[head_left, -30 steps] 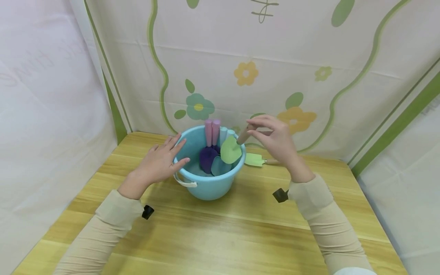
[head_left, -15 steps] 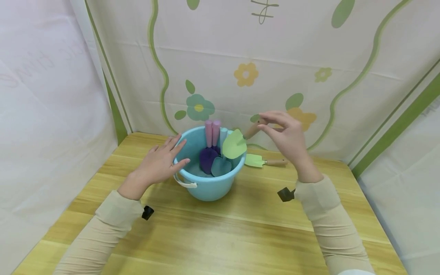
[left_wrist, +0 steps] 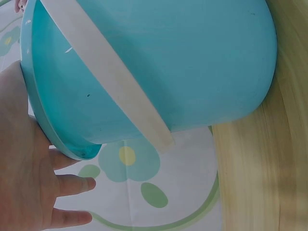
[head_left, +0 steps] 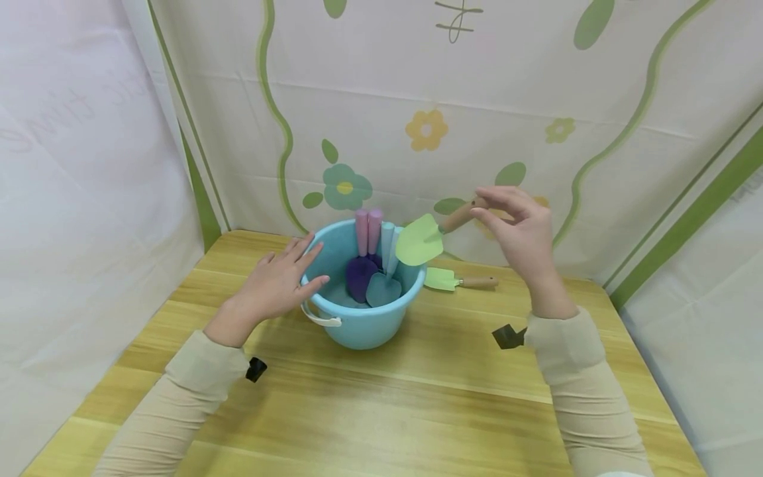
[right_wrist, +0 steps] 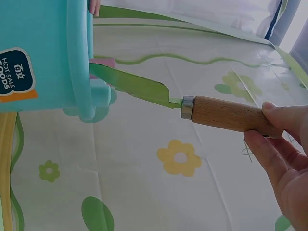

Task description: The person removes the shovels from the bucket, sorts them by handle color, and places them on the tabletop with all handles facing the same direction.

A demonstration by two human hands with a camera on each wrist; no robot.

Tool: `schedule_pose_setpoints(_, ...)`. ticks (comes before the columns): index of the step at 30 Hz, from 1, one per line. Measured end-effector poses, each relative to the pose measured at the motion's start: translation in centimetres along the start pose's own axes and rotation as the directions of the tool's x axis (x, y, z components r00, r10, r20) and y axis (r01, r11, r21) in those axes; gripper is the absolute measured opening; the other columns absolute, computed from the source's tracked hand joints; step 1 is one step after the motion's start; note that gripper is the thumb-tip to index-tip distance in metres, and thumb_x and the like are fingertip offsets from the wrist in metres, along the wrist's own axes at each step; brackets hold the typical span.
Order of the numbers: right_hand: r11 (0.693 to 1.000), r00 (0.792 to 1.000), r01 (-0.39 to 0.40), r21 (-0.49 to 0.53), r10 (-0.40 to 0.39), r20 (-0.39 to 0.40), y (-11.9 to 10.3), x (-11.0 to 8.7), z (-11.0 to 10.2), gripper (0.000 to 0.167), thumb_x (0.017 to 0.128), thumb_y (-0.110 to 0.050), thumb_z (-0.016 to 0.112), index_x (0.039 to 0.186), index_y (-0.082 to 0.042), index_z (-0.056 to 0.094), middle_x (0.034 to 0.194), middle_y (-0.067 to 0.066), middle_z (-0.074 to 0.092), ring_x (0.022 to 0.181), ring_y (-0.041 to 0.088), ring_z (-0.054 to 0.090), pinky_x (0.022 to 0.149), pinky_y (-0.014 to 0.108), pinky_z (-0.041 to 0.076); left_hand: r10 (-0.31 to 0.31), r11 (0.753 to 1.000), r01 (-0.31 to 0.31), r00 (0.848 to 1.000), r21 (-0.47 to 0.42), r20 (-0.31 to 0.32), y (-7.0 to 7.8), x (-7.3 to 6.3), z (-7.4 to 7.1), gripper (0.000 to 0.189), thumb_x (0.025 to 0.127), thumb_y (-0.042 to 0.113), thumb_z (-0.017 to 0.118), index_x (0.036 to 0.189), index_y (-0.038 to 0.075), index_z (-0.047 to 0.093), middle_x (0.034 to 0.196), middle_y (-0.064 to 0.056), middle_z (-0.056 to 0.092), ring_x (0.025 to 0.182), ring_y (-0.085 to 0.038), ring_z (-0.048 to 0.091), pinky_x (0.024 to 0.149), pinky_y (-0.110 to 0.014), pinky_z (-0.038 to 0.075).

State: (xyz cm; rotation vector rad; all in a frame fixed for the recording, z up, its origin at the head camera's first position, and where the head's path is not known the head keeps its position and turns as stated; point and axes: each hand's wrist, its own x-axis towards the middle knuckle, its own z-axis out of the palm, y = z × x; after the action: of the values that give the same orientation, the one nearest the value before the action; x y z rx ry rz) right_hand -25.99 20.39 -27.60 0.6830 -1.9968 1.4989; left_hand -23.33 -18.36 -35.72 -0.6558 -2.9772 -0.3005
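A light blue bucket (head_left: 363,326) stands on the table. My left hand (head_left: 275,281) rests on its left rim with the fingers spread out; in the left wrist view, straight fingertips (left_wrist: 77,185) reach past the rim. Between thumb and fingers, my right hand (head_left: 520,232) pinches the end of a green hand trowel's wooden handle (right_wrist: 226,113). That trowel's green blade (head_left: 420,241) slants down to the left over the bucket's right rim. Inside the bucket lean dark purple shovels (head_left: 361,278) with pink handles (head_left: 374,232) and teal shovels (head_left: 383,290) with pale blue handles (head_left: 387,238).
Another small green garden tool (head_left: 442,279) with a wooden handle lies on the table right of the bucket. The bucket's white handle (head_left: 324,320) hangs at its left front. A flower-printed cloth (head_left: 477,79) closes off the back of the wooden table (head_left: 381,417).
My right hand has moved to the right and slightly up, drawing the trowel from low in the bucket to its right rim and tipping it flatter. The left hand has stayed in place.
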Motion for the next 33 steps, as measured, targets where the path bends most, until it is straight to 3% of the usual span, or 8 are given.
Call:
schedule_pose_setpoints(8, 0.999, 0.997, -0.020, 0.038, 0.023, -0.069, 0.2, -0.3, -1.2, 0.027, 0.088, 0.012, 0.073, 0.116, 0.014, 0.070, 0.110, -0.001, 0.072, 0.101, 0.013, 0.070, 0.083, 0.020, 0.056, 0.006, 1.000, -0.006, 1.000, -0.006, -0.005, -0.1, 0.0, 0.0, 0.075, 0.108, 0.054, 0.041, 0.162, 0.004, 0.028, 0.169, -0.018, 0.015, 0.151, -0.046, 0.019, 0.110, -0.075, 0.025)
schedule_pose_setpoints(13, 0.998, 0.993, -0.025, 0.056, 0.031, -0.115, 0.3, -0.4, -2.0, 0.026, 0.088, 0.010, 0.075, 0.114, 0.008, 0.074, 0.108, 0.004, 0.073, 0.100, 0.016, 0.070, 0.084, 0.020, 0.056, 0.005, 1.000, -0.005, 1.000, 0.000, -0.004, -0.1, 0.0, 0.0, 0.075, 0.108, 0.054, 0.041, 0.162, 0.004, 0.028, 0.169, -0.019, 0.016, 0.151, -0.046, 0.019, 0.110, -0.074, 0.026)
schedule_pose_setpoints(19, 0.990, 0.984, -0.045, 0.136, 0.067, -0.165, 0.7, -0.6, -3.3, 0.026, 0.088, 0.011, 0.075, 0.113, 0.007, 0.075, 0.107, 0.006, 0.072, 0.099, 0.017, 0.069, 0.085, 0.020, 0.055, 0.002, 1.000, -0.002, 1.000, 0.003, 0.001, -0.1, 0.0, 0.0, 0.075, 0.108, 0.053, 0.041, 0.162, 0.004, 0.027, 0.169, -0.019, 0.015, 0.151, -0.046, 0.019, 0.110, -0.073, 0.026)
schedule_pose_setpoints(26, 0.961, 0.963, -0.062, 0.268, 0.128, -0.236, 1.1, -0.9, -4.9, 0.026, 0.086, 0.013, 0.075, 0.112, 0.009, 0.075, 0.103, 0.010, 0.072, 0.091, 0.017, 0.069, 0.082, 0.020, 0.056, 0.002, 1.000, -0.002, 1.000, -0.003, 0.000, -0.1, 0.0, 0.1, 0.075, 0.108, 0.054, 0.040, 0.162, 0.004, 0.027, 0.169, -0.018, 0.014, 0.152, -0.046, 0.019, 0.110, -0.073, 0.026)
schedule_pose_setpoints(33, 0.914, 0.937, -0.058, 0.401, 0.189, -0.294, 1.8, -1.3, -6.5, 0.028, 0.085, 0.015, 0.075, 0.112, 0.017, 0.070, 0.102, 0.016, 0.071, 0.091, 0.020, 0.071, 0.083, 0.029, 0.058, 0.001, 1.000, -0.001, 1.000, -0.011, 0.010, 0.0, 0.0, -0.1, 0.075, 0.108, 0.054, 0.040, 0.163, 0.004, 0.025, 0.170, -0.017, 0.012, 0.152, -0.046, 0.017, 0.111, -0.073, 0.024)
